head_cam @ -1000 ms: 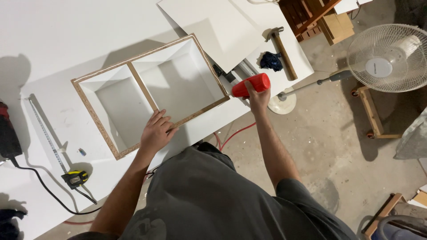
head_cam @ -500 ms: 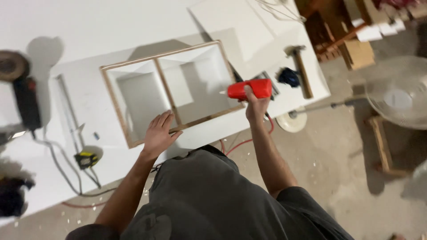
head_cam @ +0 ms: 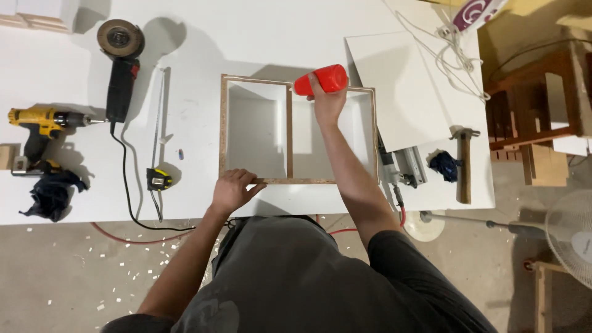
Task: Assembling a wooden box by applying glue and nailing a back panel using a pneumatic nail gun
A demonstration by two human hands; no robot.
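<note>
Surface: white worktable [head_cam: 296, 37] over a concrete floor strewn with small white chips.
Frame: a shallow two-compartment box frame [head_cam: 288, 132] with raw chipboard edges is laid flat on the table, a divider running between its near and far rails.
Left hand: the left hand [head_cam: 233, 190] is curled over the near rail at its left end, fingers bent onto the edge.
Right hand: the right hand [head_cam: 325, 102] is closed around a red bottle [head_cam: 322, 80], held tipped on its side above the far rail, just right of the divider.
Tools at left: an angle grinder [head_cam: 120, 61], a yellow drill [head_cam: 38, 126], a tape measure [head_cam: 159, 179] and a dark rag [head_cam: 50, 190] are seen well apart from the frame.
Tools at right: a white panel [head_cam: 404, 86], a hammer [head_cam: 464, 163] and a fan [head_cam: 570, 237] are seen.
Risk: the bottle's contents could be spilled onto the white inner faces if it is tilted past the rail; the frame could be shifted if the near rail is let go.
Change: compared with a second ago, the bottle has been carried from beyond the frame's right corner to over the far rail, while the near rail has been kept under the left hand.
</note>
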